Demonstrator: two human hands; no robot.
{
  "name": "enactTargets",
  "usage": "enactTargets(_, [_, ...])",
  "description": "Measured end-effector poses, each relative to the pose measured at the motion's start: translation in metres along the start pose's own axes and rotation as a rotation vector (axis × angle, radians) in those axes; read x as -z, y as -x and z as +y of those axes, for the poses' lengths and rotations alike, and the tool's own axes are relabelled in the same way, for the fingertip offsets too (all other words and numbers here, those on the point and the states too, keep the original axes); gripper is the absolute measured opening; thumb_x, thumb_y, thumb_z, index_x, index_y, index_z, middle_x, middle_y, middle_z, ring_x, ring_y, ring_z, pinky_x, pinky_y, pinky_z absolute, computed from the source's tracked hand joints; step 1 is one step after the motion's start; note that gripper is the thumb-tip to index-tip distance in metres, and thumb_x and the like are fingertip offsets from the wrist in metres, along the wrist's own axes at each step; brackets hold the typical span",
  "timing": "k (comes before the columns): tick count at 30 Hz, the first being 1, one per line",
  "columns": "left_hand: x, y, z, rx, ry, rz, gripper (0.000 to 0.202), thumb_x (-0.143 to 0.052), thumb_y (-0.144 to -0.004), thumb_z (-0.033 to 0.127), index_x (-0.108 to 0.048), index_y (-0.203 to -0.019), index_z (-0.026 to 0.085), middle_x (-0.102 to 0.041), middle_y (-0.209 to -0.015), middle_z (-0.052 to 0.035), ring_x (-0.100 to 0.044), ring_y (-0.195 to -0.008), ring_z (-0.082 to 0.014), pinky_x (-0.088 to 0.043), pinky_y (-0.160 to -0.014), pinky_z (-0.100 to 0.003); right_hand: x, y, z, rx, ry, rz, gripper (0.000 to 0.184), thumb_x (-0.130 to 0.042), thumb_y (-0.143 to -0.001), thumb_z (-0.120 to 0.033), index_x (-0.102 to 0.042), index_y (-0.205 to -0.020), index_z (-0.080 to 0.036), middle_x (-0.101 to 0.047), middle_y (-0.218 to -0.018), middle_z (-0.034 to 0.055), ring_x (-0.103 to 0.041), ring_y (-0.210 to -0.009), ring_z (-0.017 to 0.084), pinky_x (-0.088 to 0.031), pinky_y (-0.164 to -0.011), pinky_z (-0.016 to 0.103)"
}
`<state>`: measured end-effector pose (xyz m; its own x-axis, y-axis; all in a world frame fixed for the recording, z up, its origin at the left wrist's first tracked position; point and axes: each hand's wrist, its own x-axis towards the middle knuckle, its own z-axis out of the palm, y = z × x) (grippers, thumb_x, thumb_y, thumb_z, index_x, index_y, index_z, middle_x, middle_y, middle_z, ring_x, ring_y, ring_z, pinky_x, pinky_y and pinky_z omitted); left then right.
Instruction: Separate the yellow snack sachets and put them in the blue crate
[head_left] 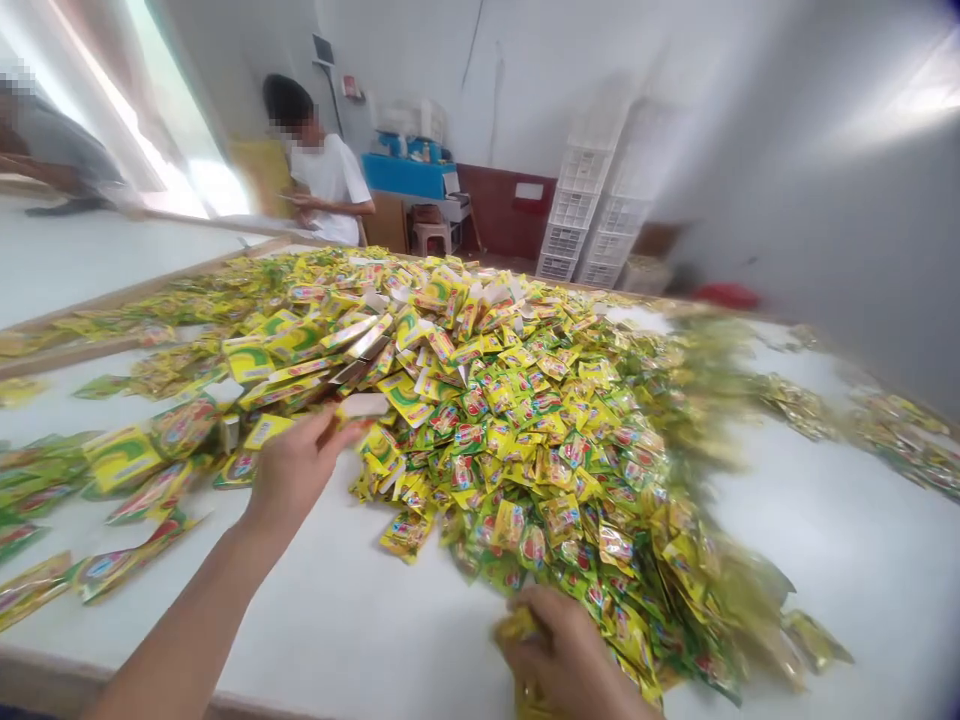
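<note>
Sachets [525, 440] in yellow and green lie heaped across a white table [337, 610]. The left hand [296, 465] pinches a thin stack of packets [360, 407] at the pile's near edge; the right hand [566, 655] closes on a bunch of sachets. Behind, a seated person [326, 175] works near stacked white crates [592, 215], whose contents cannot be seen.

Bright window glare, blurry edges

Left hand [296, 465] outstretched (right hand [566, 655] curled)
</note>
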<state>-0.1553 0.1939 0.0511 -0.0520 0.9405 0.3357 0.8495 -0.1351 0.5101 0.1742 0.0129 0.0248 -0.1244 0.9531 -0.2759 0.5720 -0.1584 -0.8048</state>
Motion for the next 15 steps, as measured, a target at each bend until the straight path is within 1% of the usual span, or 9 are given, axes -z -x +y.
enactTargets(1, [-0.005, 0.024, 0.010, 0.033, 0.067, -0.069, 0.024, -0.066, -0.078, 0.041, -0.070, -0.081, 0.017, -0.067, -0.068, -0.0001, -0.061, -0.071, -0.0191, -0.043, -0.067, -0.025, 0.007, -0.004, -0.007, 0.020, -0.098, 0.062, 0.025, -0.065, -0.073, -0.013, -0.063, -0.097, -0.023, -0.069, -0.087, 0.0029, -0.064, -0.080, 0.021, -0.046, -0.069, 0.026])
enactTargets(3, [-0.020, 0.079, 0.037, 0.237, 0.452, -0.404, 0.024, -0.074, -0.068, 0.042, -0.069, -0.071, 0.019, -0.066, -0.059, 0.0021, -0.059, -0.063, -0.0189, -0.042, -0.057, -0.023, 0.017, -0.014, -0.022, 0.058, -0.246, 0.202, 0.011, -0.062, -0.083, -0.021, -0.061, -0.094, -0.023, -0.069, -0.087, 0.0028, -0.064, -0.079, 0.020, -0.047, -0.070, 0.027])
enactTargets(4, [-0.028, 0.106, 0.053, 0.320, 0.606, -0.542, 0.023, -0.076, -0.065, 0.042, -0.069, -0.070, 0.020, -0.067, -0.059, 0.0017, -0.060, -0.063, -0.0198, -0.043, -0.056, -0.023, 0.019, -0.019, -0.029, 0.086, -0.284, 0.249, 0.011, -0.060, -0.086, -0.024, -0.059, -0.096, -0.023, -0.069, -0.088, 0.0026, -0.064, -0.080, 0.020, -0.047, -0.072, 0.027])
enactTargets(5, [-0.037, 0.130, 0.068, 0.385, 0.716, -0.638, 0.023, -0.077, -0.064, 0.040, -0.070, -0.069, 0.019, -0.068, -0.060, 0.0010, -0.060, -0.063, -0.0204, -0.044, -0.056, -0.024, 0.018, -0.024, -0.035, 0.122, -0.291, 0.266, 0.012, -0.059, -0.087, -0.025, -0.058, -0.099, -0.023, -0.069, -0.089, 0.0024, -0.064, -0.081, 0.020, -0.047, -0.074, 0.027])
enactTargets(6, [-0.044, 0.149, 0.082, 0.441, 0.793, -0.694, 0.022, -0.076, -0.063, 0.040, -0.070, -0.069, 0.019, -0.068, -0.061, 0.0004, -0.061, -0.063, -0.0209, -0.045, -0.056, -0.025, 0.016, -0.027, -0.038, 0.164, -0.268, 0.261, 0.014, -0.059, -0.087, -0.024, -0.058, -0.100, -0.024, -0.068, -0.091, 0.0024, -0.063, -0.083, 0.019, -0.047, -0.076, 0.028])
enactTargets(8, [-0.055, 0.174, 0.104, 0.510, 0.864, -0.720, 0.021, -0.075, -0.064, 0.039, -0.071, -0.071, 0.019, -0.070, -0.063, -0.0008, -0.062, -0.063, -0.0216, -0.046, -0.058, -0.026, 0.008, -0.031, -0.039, 0.257, -0.142, 0.212, 0.016, -0.060, -0.085, -0.019, -0.058, -0.100, -0.024, -0.067, -0.093, 0.0029, -0.062, -0.087, 0.020, -0.045, -0.078, 0.028])
enactTargets(11, [-0.061, 0.187, 0.117, 0.540, 0.877, -0.693, 0.019, -0.073, -0.067, 0.038, -0.072, -0.074, 0.020, -0.071, -0.066, -0.0018, -0.063, -0.065, -0.0226, -0.047, -0.060, -0.027, 0.001, -0.025, -0.033, 0.337, 0.140, 0.158, 0.022, -0.055, -0.079, -0.008, -0.059, -0.096, -0.022, -0.065, -0.091, 0.0044, -0.058, -0.090, 0.021, -0.042, -0.082, 0.031])
enactTargets(13, [-0.060, 0.191, 0.117, 0.527, 0.867, -0.707, 0.019, -0.072, -0.070, 0.038, -0.072, -0.075, 0.020, -0.071, -0.068, -0.0023, -0.063, -0.067, -0.0233, -0.047, -0.061, -0.027, 0.003, -0.019, -0.032, 0.294, 0.288, 0.126, 0.024, -0.053, -0.076, -0.005, -0.059, -0.094, -0.021, -0.064, -0.089, 0.0050, -0.056, -0.089, 0.022, -0.042, -0.079, 0.031])
enactTargets(15, [-0.058, 0.196, 0.116, 0.511, 0.849, -0.735, 0.020, -0.070, -0.072, 0.039, -0.072, -0.075, 0.020, -0.071, -0.070, -0.0028, -0.064, -0.070, -0.0243, -0.048, -0.062, -0.027, 0.010, -0.015, -0.035, 0.218, 0.368, 0.066, 0.023, -0.056, -0.074, -0.006, -0.060, -0.091, -0.021, -0.064, -0.086, 0.0047, -0.057, -0.086, 0.021, -0.041, -0.073, 0.028])
